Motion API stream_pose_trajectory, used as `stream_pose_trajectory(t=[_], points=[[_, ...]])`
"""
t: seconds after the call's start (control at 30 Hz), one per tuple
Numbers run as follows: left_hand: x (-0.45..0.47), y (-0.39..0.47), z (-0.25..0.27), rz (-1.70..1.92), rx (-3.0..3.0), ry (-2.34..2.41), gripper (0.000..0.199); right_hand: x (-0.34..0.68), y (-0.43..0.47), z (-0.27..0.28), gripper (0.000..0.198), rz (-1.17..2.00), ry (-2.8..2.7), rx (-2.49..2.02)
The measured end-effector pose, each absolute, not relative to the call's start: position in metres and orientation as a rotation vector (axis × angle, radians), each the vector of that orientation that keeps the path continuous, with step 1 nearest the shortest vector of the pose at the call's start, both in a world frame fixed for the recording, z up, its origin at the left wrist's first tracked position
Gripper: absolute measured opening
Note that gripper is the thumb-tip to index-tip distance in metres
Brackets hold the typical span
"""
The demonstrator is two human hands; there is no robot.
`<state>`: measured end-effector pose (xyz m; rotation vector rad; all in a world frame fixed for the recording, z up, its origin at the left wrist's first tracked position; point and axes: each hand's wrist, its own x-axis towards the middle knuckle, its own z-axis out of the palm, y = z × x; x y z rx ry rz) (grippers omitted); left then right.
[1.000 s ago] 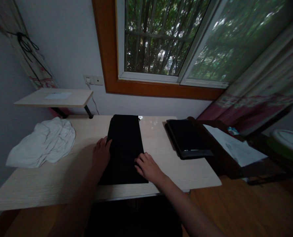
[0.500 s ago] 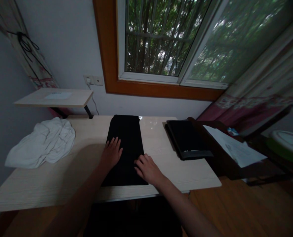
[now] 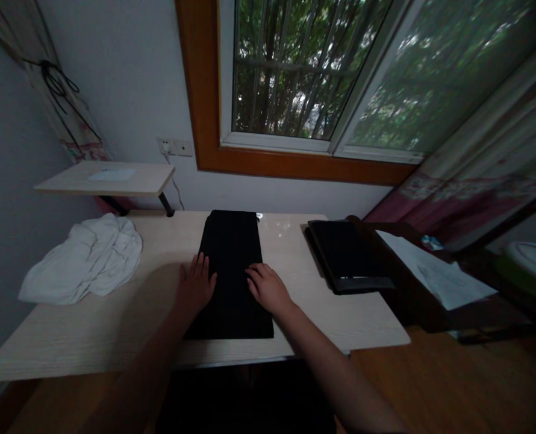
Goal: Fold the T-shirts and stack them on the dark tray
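A long black folded piece of fabric, perhaps a garment, [image 3: 232, 247] lies flat on the pale wooden desk [image 3: 295, 241], reaching from the desk's back to its front edge. On its left edge rests my left hand [image 3: 196, 286], open, fingers pointing away from me. My right hand [image 3: 268, 289] lies across the right edge with its fingers laid on the fabric, open and holding nothing. Both palms face down, with a strip of black fabric between them.
A crumpled white cloth [image 3: 90, 256] sits at the desk's left. Behind it stands a small raised shelf [image 3: 146, 178] with a paper on top. To the right lie a flat black stack [image 3: 344, 253] and white papers [image 3: 435, 271]. A window [image 3: 295, 90] is beyond.
My left hand has slid slightly left to the fabric's edge. My right hand has moved a little farther away along the right edge, its fingers flatter. The view has shifted slightly.
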<state>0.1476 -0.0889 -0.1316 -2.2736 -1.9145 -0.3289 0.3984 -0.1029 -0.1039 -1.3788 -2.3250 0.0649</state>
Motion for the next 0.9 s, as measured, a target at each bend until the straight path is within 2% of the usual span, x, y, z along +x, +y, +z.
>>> stream_pose_trajectory(t=[0.13,0.23,0.33,0.5,0.67,0.83,0.9], points=[[0.148,-0.094,-0.129,-0.307,-2.266,-1.932,0.062,0.399,-0.092,-0.11,0.04,0.012,-2.312,-1.441],[0.148,-0.099,-0.128,-0.283,-2.271,-1.928,0.063,0.405,-0.096,-0.113,0.041,-0.012,-2.309,-1.484],[0.148,-0.105,-0.126,-0.296,-2.26,-1.918,0.061,0.413,-0.105,-0.113,0.038,-0.036,-2.316,-1.508],[0.141,-0.114,-0.111,-0.394,-2.267,-1.876,0.047,0.427,-0.119,-0.11,0.032,-0.001,-2.33,-1.47],[0.125,-0.119,-0.093,-0.419,-2.26,-1.854,0.04,0.435,-0.125,-0.106,0.017,0.02,-2.31,-1.432],[0.121,-0.121,-0.09,-0.383,-2.285,-1.797,0.043,0.44,-0.129,-0.11,0.035,0.072,-2.297,-1.286],[0.125,-0.119,-0.089,-0.371,-2.315,-1.792,0.043,0.442,-0.131,-0.111,0.036,0.111,-2.298,-1.196]])
